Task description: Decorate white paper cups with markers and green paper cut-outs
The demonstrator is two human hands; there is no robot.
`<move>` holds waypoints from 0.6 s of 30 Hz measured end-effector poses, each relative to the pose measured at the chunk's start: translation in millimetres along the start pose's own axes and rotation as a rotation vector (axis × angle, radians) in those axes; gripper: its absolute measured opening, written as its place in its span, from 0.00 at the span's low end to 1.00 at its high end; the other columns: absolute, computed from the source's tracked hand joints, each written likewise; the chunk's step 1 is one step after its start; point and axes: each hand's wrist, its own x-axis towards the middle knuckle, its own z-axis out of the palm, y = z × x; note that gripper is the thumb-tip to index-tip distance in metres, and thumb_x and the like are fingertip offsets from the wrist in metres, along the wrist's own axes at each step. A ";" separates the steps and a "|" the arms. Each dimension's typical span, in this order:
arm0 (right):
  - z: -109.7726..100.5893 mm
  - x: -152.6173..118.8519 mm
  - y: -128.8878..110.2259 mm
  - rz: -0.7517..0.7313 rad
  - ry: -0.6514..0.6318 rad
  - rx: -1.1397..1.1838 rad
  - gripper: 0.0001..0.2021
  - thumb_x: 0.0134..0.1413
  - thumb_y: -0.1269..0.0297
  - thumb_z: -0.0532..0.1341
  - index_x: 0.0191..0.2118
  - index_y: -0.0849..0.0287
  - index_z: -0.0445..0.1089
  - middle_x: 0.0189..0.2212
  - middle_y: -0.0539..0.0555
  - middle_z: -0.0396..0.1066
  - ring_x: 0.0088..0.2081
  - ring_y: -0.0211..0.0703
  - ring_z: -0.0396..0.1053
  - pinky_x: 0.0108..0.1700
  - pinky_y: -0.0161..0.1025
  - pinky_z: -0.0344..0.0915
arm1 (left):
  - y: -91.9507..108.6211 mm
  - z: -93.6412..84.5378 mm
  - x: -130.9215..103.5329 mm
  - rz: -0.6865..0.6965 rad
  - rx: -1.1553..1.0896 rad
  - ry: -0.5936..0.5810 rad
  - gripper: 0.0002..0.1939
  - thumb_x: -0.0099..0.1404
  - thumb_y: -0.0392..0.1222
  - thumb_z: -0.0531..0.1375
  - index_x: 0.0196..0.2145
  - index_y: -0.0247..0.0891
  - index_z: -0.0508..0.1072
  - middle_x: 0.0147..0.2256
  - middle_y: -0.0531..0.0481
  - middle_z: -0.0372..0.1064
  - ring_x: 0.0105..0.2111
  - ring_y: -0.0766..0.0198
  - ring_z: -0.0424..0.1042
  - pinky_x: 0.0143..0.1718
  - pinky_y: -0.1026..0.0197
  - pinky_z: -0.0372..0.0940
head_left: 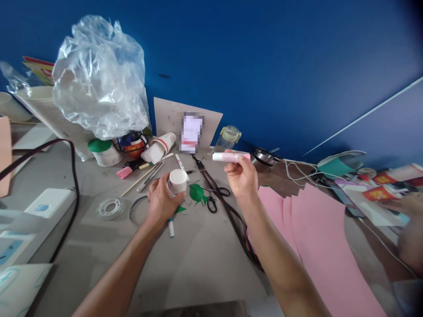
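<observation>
My left hand [164,196] is closed round a small white paper cup [178,177], its mouth tilted up toward me. Held out to the right, a white and pink marker [228,156] lies level in the pinched fingers of my right hand [243,176]. The marker is in the air, apart from the cup. Between my hands, a round green paper piece [196,193] with scraps around it lies on the table. Black-handled scissors [212,204] rest beside it. A marker with a white body [171,229] lies below my left hand, its upper end partly hidden.
Pink sheets [317,220] lie under my right forearm. At the left are a tape roll [102,210], a green-lidded jar [105,154], stacked cups [53,112] and a plastic bag [102,79]. A phone [191,132] leans at the back. Another person's hand [410,207] shows far right.
</observation>
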 end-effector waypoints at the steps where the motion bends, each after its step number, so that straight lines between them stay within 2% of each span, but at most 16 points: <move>1: 4.8 -4.2 -1.0 0.055 -0.009 0.074 0.08 0.51 0.59 0.64 0.31 0.56 0.65 0.35 0.52 0.78 0.19 0.31 0.65 0.24 0.33 0.65 | -0.1 1.3 0.3 0.007 0.005 -0.002 0.33 0.53 0.48 0.64 0.56 0.41 0.62 0.51 0.38 0.69 0.57 0.38 0.58 0.56 0.39 0.51; 3: 12.6 -12.1 0.3 0.141 -0.037 0.140 0.09 0.50 0.58 0.64 0.31 0.56 0.65 0.34 0.52 0.79 0.19 0.31 0.65 0.23 0.32 0.64 | -0.1 3.2 0.8 0.006 0.020 0.007 0.32 0.54 0.47 0.63 0.55 0.41 0.63 0.49 0.39 0.70 0.57 0.39 0.59 0.55 0.40 0.52; 7: 23.0 -25.0 10.0 0.231 -0.160 0.143 0.13 0.49 0.56 0.66 0.39 0.55 0.68 0.35 0.51 0.79 0.19 0.32 0.66 0.23 0.33 0.65 | 0.6 3.6 1.5 0.010 0.057 0.012 0.29 0.55 0.47 0.63 0.54 0.42 0.65 0.48 0.40 0.71 0.55 0.40 0.60 0.54 0.41 0.53; 9: 27.1 -28.6 16.3 0.232 -0.205 0.152 0.16 0.47 0.54 0.67 0.40 0.55 0.70 0.36 0.50 0.78 0.19 0.31 0.65 0.23 0.33 0.64 | 1.0 2.8 1.2 0.027 0.068 -0.002 0.27 0.56 0.47 0.62 0.53 0.42 0.66 0.49 0.40 0.71 0.55 0.40 0.60 0.53 0.41 0.53; 14: 34.9 -31.3 32.8 0.205 -0.224 0.135 0.19 0.44 0.51 0.69 0.39 0.56 0.72 0.26 0.46 0.73 0.23 0.32 0.67 0.27 0.32 0.66 | 1.1 1.8 -1.4 0.061 0.080 0.005 0.27 0.56 0.46 0.63 0.54 0.41 0.66 0.50 0.41 0.71 0.55 0.40 0.60 0.53 0.41 0.53; 18: 35.7 -33.8 43.6 0.164 -0.218 0.054 0.19 0.45 0.50 0.68 0.41 0.55 0.70 0.32 0.48 0.75 0.26 0.36 0.70 0.31 0.36 0.69 | 0.8 2.4 -3.0 0.085 0.102 0.017 0.27 0.56 0.46 0.63 0.53 0.40 0.66 0.49 0.40 0.70 0.55 0.41 0.60 0.52 0.42 0.55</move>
